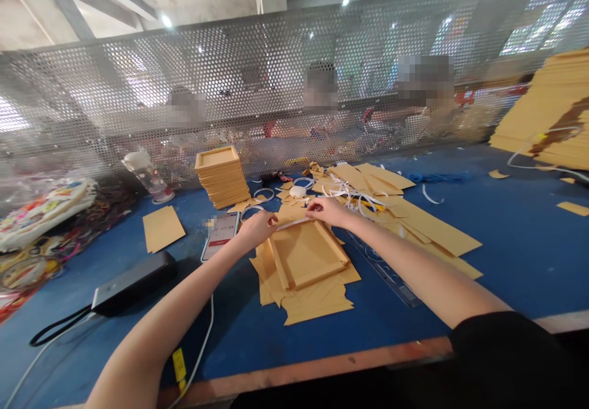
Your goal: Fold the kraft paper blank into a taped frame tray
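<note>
Shallow tan cardboard box tray point(307, 254) on a layer of flat tan cardboard blanks point(317, 301), on the blue desk point(515, 243). The left hand point(258, 227) and right hand point(327, 210), each pinched narrow, hold a thin white strip point(294, 223) stretched along the tray's far edge, the strip's long axis running left to right. The tray's long axis points away from the person, slightly leftward. Judged progress: tray folded up, far edge being taped, other edges apparently untaped. Behind and left of the tray stands a stack of finished tan trays point(222, 176); just left lies a smartphone point(221, 235).
</note>
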`<state>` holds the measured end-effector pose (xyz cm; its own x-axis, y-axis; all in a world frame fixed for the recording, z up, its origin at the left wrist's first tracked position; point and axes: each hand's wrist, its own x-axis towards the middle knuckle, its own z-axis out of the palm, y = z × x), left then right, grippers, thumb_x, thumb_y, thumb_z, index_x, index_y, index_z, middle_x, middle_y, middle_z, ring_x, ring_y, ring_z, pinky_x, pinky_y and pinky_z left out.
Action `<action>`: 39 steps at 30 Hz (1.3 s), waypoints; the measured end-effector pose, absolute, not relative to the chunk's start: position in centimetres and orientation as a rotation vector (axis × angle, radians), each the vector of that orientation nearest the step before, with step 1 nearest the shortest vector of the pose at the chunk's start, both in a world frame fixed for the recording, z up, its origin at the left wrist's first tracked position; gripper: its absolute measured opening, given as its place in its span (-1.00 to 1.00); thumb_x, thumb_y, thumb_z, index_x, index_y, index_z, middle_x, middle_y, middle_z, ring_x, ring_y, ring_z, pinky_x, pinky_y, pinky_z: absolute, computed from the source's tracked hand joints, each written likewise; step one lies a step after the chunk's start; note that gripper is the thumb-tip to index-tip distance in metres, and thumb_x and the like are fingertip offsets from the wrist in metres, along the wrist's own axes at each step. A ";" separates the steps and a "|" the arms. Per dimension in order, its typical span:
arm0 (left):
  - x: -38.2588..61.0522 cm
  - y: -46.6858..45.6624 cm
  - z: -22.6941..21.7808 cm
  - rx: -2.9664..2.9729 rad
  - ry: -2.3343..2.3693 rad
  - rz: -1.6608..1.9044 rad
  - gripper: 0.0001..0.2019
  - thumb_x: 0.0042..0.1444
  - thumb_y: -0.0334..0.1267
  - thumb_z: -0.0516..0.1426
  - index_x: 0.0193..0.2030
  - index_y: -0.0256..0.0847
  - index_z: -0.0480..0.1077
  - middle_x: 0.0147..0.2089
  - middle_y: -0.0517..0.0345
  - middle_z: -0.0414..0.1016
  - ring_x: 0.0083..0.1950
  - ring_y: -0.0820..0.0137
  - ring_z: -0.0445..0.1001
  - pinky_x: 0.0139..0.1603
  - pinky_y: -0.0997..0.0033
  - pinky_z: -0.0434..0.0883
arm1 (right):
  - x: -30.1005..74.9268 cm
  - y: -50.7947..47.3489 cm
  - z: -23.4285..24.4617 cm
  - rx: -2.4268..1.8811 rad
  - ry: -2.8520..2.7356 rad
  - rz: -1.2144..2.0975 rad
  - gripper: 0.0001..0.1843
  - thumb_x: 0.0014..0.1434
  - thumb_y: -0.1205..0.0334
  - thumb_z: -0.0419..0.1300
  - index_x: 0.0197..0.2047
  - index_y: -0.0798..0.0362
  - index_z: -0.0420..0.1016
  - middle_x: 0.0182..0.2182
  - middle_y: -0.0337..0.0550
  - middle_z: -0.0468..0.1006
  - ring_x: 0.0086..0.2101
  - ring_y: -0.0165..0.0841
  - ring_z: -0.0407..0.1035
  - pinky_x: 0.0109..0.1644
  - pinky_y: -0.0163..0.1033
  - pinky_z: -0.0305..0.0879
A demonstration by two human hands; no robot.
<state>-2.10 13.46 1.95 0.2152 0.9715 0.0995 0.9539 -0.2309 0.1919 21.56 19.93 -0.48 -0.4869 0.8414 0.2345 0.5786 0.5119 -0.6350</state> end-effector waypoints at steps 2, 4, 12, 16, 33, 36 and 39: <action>-1.9 13.3 2.3 2.434 1.874 0.368 -0.71 0.11 -0.38 0.07 -0.05 -0.20 0.49 -0.15 0.08 0.54 -0.20 0.36 0.51 -0.18 0.46 0.39 | 21.4 19.7 -0.2 -1.102 -2.198 0.638 -0.80 0.16 0.15 0.21 -0.19 0.06 0.53 -0.27 -0.11 0.62 -0.30 -0.34 0.47 -0.21 -0.26 0.35; -1.5 13.0 2.6 2.508 1.830 0.411 -0.71 0.15 -0.36 0.07 0.00 -0.19 0.46 -0.06 0.08 0.51 -0.13 0.36 0.50 -0.10 0.45 0.39 | 21.0 19.3 -0.2 -0.998 -2.241 0.559 -0.72 0.14 0.13 0.25 -0.08 0.03 0.51 -0.19 -0.09 0.61 -0.23 -0.32 0.48 -0.13 -0.23 0.36; 0.4 11.9 0.5 2.722 1.733 0.281 -0.82 0.26 -0.28 0.07 -0.19 -0.20 0.52 -0.19 0.03 0.52 -0.11 0.29 0.49 -0.05 0.35 0.36 | 18.1 17.3 -1.4 -0.761 -2.626 0.020 -0.86 0.24 0.28 0.18 -0.20 0.10 0.56 -0.26 0.00 0.63 -0.20 -0.22 0.50 -0.11 -0.17 0.30; 0.2 12.1 0.1 2.712 1.774 0.229 -0.81 0.25 -0.31 0.07 -0.20 -0.24 0.51 -0.18 0.00 0.52 -0.12 0.27 0.50 -0.11 0.37 0.38 | 17.6 16.9 -1.3 -0.748 -2.655 -0.037 -0.80 0.27 0.29 0.11 -0.23 0.14 0.57 -0.30 0.04 0.63 -0.23 -0.22 0.49 -0.10 -0.14 0.27; -0.9 12.6 1.3 2.415 1.877 0.329 -0.74 0.22 -0.36 0.02 -0.15 -0.19 0.56 -0.13 -0.01 0.59 -0.10 0.24 0.52 -0.12 0.39 0.37 | 22.2 20.8 -1.4 -0.937 -2.592 0.218 -0.69 0.15 0.43 0.13 -0.16 -0.09 0.63 -0.17 -0.15 0.66 -0.15 -0.24 0.51 -0.05 -0.15 0.34; -1.0 12.5 1.2 2.372 1.857 0.401 -0.74 0.20 -0.37 0.03 -0.17 -0.21 0.57 -0.14 -0.02 0.59 -0.09 0.21 0.53 -0.10 0.36 0.38 | 22.6 20.9 -1.2 -0.981 -2.553 0.291 -0.69 0.14 0.39 0.15 -0.15 -0.11 0.64 -0.17 -0.15 0.66 -0.14 -0.22 0.52 -0.03 -0.13 0.35; -1.2 12.7 0.9 2.314 1.830 0.508 -0.74 0.17 -0.38 0.05 -0.19 -0.20 0.58 -0.15 0.00 0.61 -0.09 0.22 0.53 -0.06 0.35 0.38 | 22.8 20.9 -1.0 -1.010 -2.507 0.347 -0.69 0.12 0.38 0.15 -0.14 -0.05 0.64 -0.17 -0.09 0.66 -0.15 -0.20 0.52 -0.02 -0.11 0.34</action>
